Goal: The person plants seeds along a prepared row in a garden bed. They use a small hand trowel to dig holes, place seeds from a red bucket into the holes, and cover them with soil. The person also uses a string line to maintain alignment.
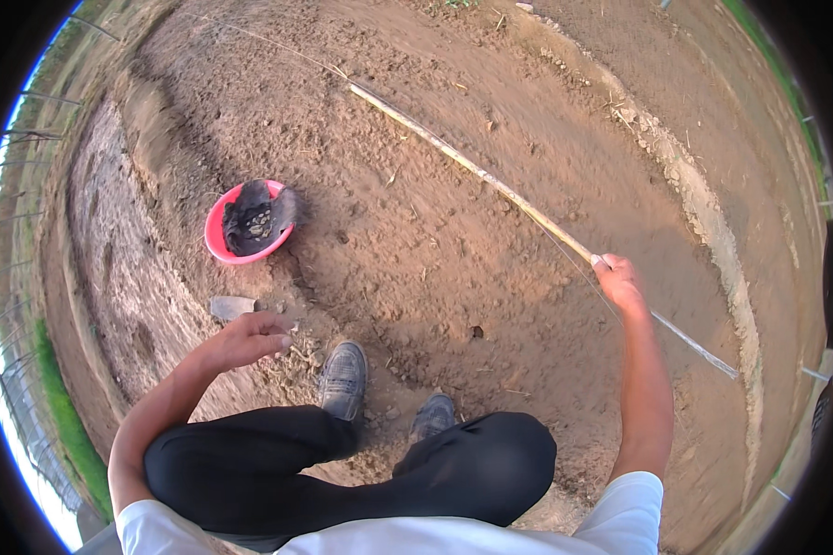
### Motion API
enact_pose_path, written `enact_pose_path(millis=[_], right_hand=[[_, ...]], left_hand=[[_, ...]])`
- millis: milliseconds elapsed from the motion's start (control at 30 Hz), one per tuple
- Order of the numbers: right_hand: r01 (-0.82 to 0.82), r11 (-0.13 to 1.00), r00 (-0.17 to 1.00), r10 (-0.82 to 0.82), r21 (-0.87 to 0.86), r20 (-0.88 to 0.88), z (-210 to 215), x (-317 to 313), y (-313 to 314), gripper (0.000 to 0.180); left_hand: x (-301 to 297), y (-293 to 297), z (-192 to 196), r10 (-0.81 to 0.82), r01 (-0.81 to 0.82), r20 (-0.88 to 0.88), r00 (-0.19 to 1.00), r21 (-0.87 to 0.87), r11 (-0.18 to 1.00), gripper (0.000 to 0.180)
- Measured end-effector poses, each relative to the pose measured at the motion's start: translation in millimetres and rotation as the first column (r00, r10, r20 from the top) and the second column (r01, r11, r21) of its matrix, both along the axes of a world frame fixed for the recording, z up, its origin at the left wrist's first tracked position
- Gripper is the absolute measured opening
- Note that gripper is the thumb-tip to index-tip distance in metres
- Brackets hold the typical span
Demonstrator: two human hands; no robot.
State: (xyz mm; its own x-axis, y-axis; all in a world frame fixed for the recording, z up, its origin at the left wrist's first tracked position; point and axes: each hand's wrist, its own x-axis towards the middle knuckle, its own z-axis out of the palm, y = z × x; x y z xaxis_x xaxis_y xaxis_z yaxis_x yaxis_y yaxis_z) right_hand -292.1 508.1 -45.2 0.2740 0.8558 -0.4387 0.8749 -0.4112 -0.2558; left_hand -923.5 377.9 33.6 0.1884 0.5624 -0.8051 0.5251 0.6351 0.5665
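Observation:
My right hand is closed around a long, pale wooden stick. The stick slants from the upper middle down to the right, and a thin string runs from its far end toward the upper left. My left hand hovers in front of my left knee with curled fingers; what they hold, if anything, is hidden. Just beyond its knuckles is a flat grey metal blade, like a trowel's, whose handle I cannot see. Farther off stands a pink basin lined with dark cloth, holding several small pale pieces.
Bare brown soil spreads around me. A raised, lighter ridge curves along the right, and a furrow edge runs on the left. My shoes are planted close together on the soil. Green grass borders the far left.

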Motion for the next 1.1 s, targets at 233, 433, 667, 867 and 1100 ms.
enact_pose_path(millis=[233,433,667,867,1100], right_hand=[[-0.155,0.988,0.981,0.152,0.015,0.122,76,-10,20,0.037],[-0.233,0.973,0.943,0.225,-0.002,-0.245,63,0,-6,0.039],[-0.221,0.924,0.831,0.346,0.313,-0.435,33,-133,-57,0.031],[-0.213,0.861,0.841,0.402,0.462,-0.361,39,-233,-52,0.031],[-0.360,0.892,0.847,0.436,0.274,-0.306,17,-176,-68,0.034]], left_hand=[[20,12,3,-0.001,0.003,0.083,0.997,-0.018,1.000,0.042],[26,16,1,0.042,-0.037,0.124,0.991,-0.041,0.998,0.042],[96,84,15,0.119,-0.103,0.211,0.970,-0.082,0.991,0.060],[184,129,-17,0.452,-0.510,0.491,0.745,-0.017,0.860,0.052],[206,150,-76,0.609,-0.678,0.525,0.594,-0.079,0.730,0.022]])
